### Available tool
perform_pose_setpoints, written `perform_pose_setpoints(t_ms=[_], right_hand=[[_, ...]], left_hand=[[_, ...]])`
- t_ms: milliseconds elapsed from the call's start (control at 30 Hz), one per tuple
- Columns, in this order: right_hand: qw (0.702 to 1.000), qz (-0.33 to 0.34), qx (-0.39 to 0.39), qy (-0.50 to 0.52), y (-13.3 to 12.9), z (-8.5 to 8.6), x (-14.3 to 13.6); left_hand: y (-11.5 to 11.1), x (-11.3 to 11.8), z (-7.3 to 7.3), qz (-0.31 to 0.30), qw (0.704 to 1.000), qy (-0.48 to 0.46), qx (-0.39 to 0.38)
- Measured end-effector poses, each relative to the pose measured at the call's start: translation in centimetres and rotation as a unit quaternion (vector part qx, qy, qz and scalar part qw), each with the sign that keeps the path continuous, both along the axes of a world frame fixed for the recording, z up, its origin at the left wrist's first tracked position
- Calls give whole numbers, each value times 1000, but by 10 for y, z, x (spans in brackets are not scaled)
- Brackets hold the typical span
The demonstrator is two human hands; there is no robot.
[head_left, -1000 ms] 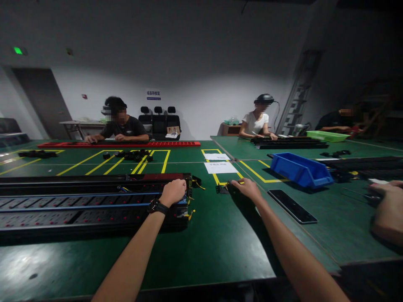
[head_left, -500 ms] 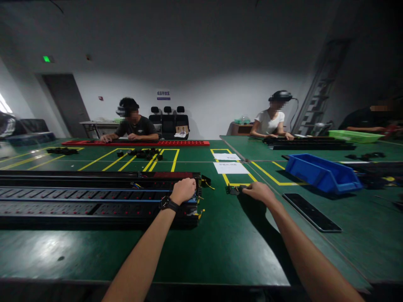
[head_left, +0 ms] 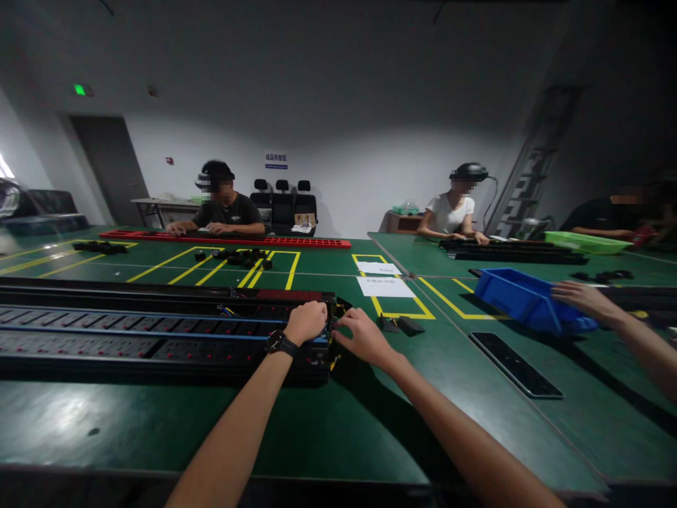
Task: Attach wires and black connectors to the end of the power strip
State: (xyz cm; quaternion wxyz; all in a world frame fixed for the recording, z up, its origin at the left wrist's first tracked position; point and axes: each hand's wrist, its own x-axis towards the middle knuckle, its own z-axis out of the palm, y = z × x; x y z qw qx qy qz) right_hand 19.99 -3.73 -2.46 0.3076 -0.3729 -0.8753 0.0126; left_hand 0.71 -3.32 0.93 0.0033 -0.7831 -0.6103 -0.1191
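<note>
Long black strips with rows of sockets (head_left: 201,346) lie side by side on the green table at the left. My left hand (head_left: 307,322), with a black watch on its wrist, is closed on the right end of these strips; what its fingers grip is hidden. Just right of it, my right hand (head_left: 362,337) reaches to the strips' end, where yellow wires (head_left: 334,361) stick out. Its thumb and forefinger are curved and slightly apart, with nothing clear between them. Small black parts (head_left: 410,325) rest on the table to the right of my right hand.
A black phone (head_left: 515,363) lies at the right. Behind it another person's hand (head_left: 587,300) touches a blue bin (head_left: 529,300). Paper sheets (head_left: 385,286) lie mid-table. Two people sit across the table, one behind a long red strip (head_left: 296,242); a green tray (head_left: 587,243) stands far right.
My right hand has left the small black parts and moved left to the strips' end. Another person's hand has come in from the right to the blue bin, which has shifted slightly.
</note>
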Motion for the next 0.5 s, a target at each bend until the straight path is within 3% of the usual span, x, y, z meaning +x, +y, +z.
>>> perform_pose_setpoints(t_ms=[100,233,500], right_hand=[[999,35,13,-34,-1,1,-20],[998,68,-7,9,7,-2,-26],[981,21,-86,173,19,-19,-35]], left_hand=[[0,-1,-1,-1,1000,-4,1],[1,-1,-3,-3,1000,-6,6],[4,-2,-3,27,997,-72,13]])
